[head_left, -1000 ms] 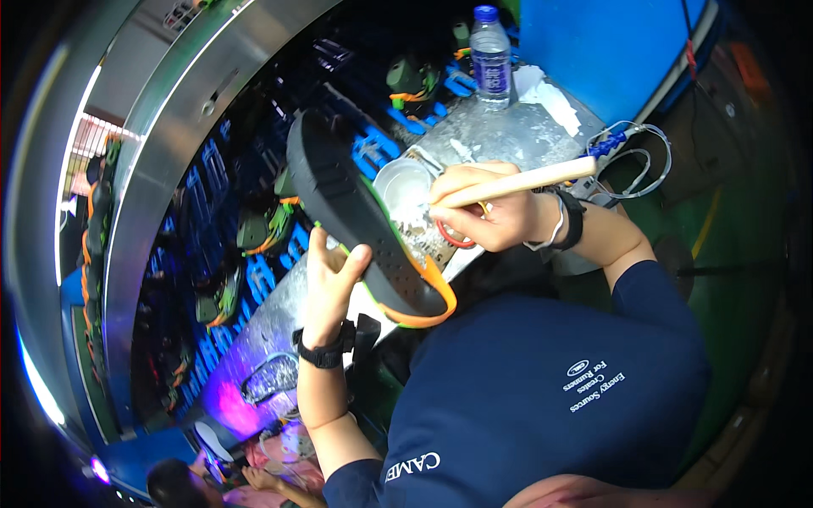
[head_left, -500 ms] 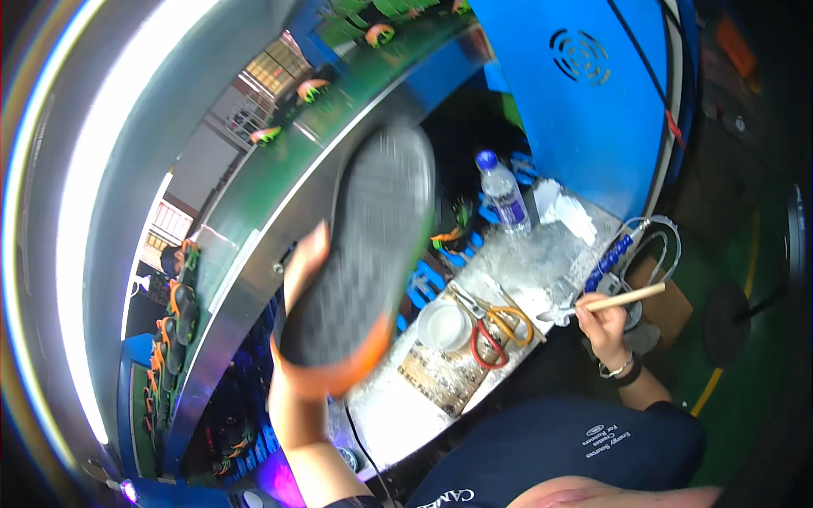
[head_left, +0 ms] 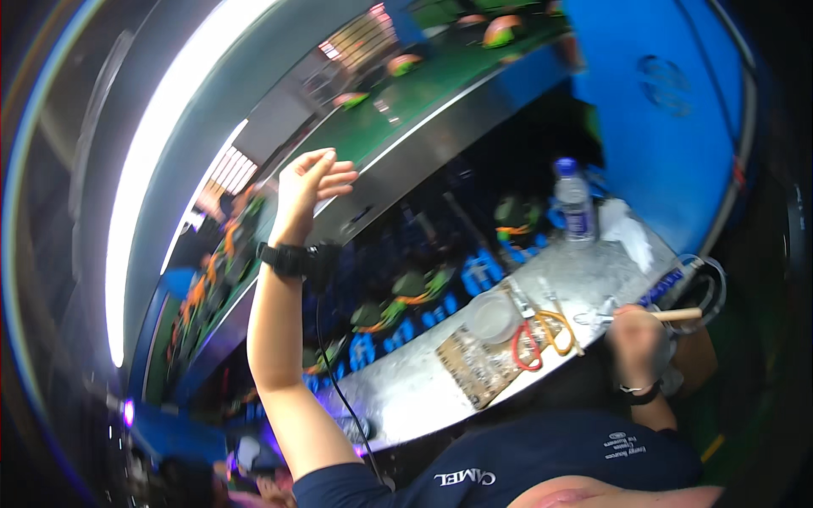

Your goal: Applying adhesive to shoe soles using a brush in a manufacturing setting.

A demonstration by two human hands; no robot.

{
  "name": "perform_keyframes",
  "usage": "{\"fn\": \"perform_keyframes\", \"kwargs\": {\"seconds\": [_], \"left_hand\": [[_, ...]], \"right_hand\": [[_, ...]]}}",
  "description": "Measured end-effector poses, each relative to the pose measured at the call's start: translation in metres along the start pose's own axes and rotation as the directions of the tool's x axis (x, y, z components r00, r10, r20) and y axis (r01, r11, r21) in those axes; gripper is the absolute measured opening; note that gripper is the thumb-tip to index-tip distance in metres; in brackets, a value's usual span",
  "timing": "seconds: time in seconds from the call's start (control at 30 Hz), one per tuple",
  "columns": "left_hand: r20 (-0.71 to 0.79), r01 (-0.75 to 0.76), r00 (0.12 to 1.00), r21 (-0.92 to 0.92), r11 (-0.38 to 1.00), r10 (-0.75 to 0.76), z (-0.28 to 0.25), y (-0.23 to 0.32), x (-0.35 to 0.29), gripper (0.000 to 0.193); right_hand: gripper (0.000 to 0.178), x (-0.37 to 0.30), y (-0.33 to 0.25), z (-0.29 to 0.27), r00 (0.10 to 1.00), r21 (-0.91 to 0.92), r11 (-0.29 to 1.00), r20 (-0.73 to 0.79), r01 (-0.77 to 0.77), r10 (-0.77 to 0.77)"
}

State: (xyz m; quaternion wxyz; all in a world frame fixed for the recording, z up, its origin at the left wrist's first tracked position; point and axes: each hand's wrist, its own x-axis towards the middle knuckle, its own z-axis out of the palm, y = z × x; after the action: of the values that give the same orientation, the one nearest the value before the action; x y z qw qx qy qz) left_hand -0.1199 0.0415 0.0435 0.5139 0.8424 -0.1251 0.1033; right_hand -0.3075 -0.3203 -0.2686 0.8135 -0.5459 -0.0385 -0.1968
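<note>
My left hand point(head_left: 313, 188) is raised at the near edge of the green conveyor belt point(head_left: 385, 127), its fingers stretched out and holding nothing. A dark band with a cable is round that wrist. At the right end of the metal bench point(head_left: 385, 415), my right hand point(head_left: 639, 339) is closed round a tool with a pale wooden handle point(head_left: 682, 314). That hand is blurred, and the tool's working end cannot be made out. Nearest to it on the bench lie yellow-handled pliers or scissors point(head_left: 556, 332), a red-handled pair point(head_left: 526, 349) and a whitish round tub point(head_left: 493, 318).
A stained board point(head_left: 466, 368) lies under the tub. A blue-capped bottle point(head_left: 576, 207) and crumpled white paper point(head_left: 627, 233) are by the blue panel point(head_left: 652, 161). Orange-and-green shoes point(head_left: 405, 292) sit on blue holders below the conveyor. More shoe parts point(head_left: 504, 31) are on the belt.
The dark shoe sole with the orange edge has left my left hand and is not distinguishable now. That hand has opened and moved up toward the belt. The view has shifted.
</note>
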Motion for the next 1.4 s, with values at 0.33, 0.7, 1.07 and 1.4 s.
{"fn": "perform_keyframes", "kwargs": {"seconds": [0.33,0.7,1.07,1.4], "left_hand": [[-0.784,0.737,0.620,0.577,0.353,-0.013,-0.251,-0.062,-0.083,0.076],[-0.629,0.716,0.697,0.645,0.269,-0.344,-0.213,-0.065,-0.050,0.064],[-0.560,0.317,0.814,0.650,0.690,0.154,-0.245,0.054,-0.086,0.052],[-0.457,-0.019,0.866,0.371,0.928,0.201,-0.205,-0.023,-0.063,0.037]], "right_hand": [[0.010,0.007,0.017,0.030,1.000,-0.054,0.998,0.006,-0.007,0.008],[0.011,0.008,-0.002,0.064,0.998,-0.111,0.992,0.033,0.054,-0.051],[0.014,0.015,-0.006,0.057,0.996,0.014,0.999,0.075,0.048,-0.049],[0.017,0.015,-0.012,0.056,0.984,0.240,0.957,0.108,-0.162,0.139]]}}
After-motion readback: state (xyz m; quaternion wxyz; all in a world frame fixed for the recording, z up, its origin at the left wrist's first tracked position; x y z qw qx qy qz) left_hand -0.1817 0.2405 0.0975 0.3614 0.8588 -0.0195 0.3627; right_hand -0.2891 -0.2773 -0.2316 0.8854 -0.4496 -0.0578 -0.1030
